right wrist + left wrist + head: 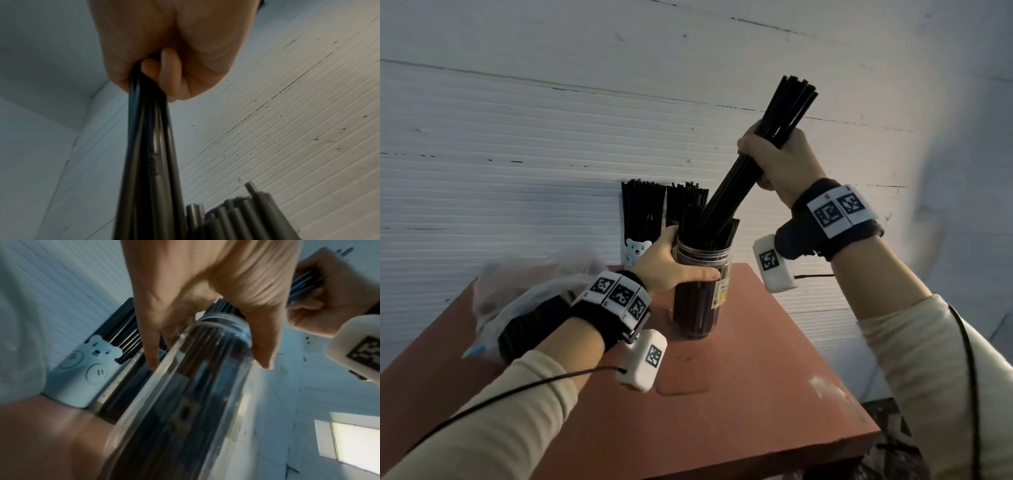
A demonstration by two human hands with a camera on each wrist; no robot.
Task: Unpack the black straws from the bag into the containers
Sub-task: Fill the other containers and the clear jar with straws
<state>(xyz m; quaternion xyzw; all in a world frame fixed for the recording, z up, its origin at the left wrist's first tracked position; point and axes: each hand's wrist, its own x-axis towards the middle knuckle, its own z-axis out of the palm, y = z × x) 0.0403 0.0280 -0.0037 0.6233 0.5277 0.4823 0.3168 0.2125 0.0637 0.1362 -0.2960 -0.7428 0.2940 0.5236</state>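
My right hand (774, 156) grips a bundle of black straws (787, 106) around its middle, tilted, with the lower ends inside a clear jar (700, 301) that holds several straws. In the right wrist view the fist (164, 65) is closed round the bundle (150, 162). My left hand (671, 263) holds the jar near its neck; in the left wrist view the fingers (152, 344) and thumb wrap the clear jar (185, 394). A clear plastic bag (530, 291) with black straws lies at the table's left, partly behind my left wrist.
Two more containers full of black straws stand against the white ribbed wall: a pale one with a bear picture (637, 233) (86, 366) and another (685, 202) behind the jar. The reddish table (739, 394) ends close on the right and front.
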